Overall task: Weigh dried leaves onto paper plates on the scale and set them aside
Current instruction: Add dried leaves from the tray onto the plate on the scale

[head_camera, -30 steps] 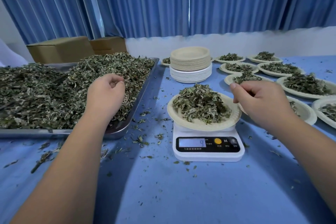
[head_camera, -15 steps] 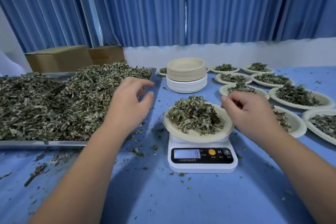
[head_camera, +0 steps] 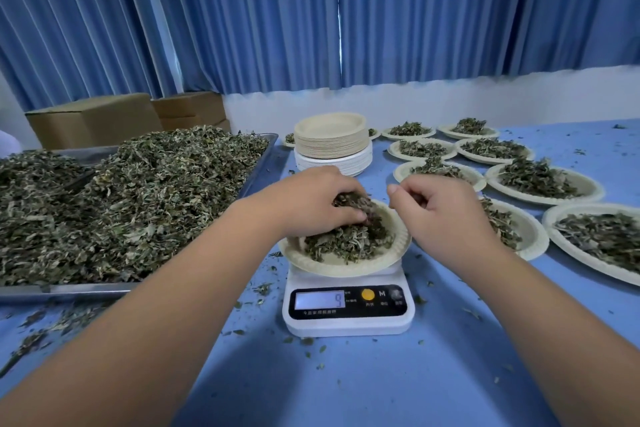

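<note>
A white digital scale (head_camera: 348,314) stands in the middle of the blue table, its display showing 9. A paper plate (head_camera: 322,262) heaped with dried leaves (head_camera: 349,239) sits on it. My left hand (head_camera: 311,201) is over the plate's far left side, fingers curled around a clump of leaves on the heap. My right hand (head_camera: 446,215) hovers at the plate's right rim, fingers curled, pinching a few leaves. A big metal tray (head_camera: 258,168) piled with loose dried leaves (head_camera: 131,198) lies at the left.
A stack of unused paper plates (head_camera: 330,142) stands behind the scale. Several filled plates (head_camera: 540,180) cover the table's right side. Cardboard boxes (head_camera: 93,118) sit behind the tray. Leaf crumbs are scattered over the blue tabletop (head_camera: 346,385).
My left hand moved right from the tray to the plate on the scale and now grips leaves there. My right hand stayed by the plate's right rim. The display still reads 9.
</note>
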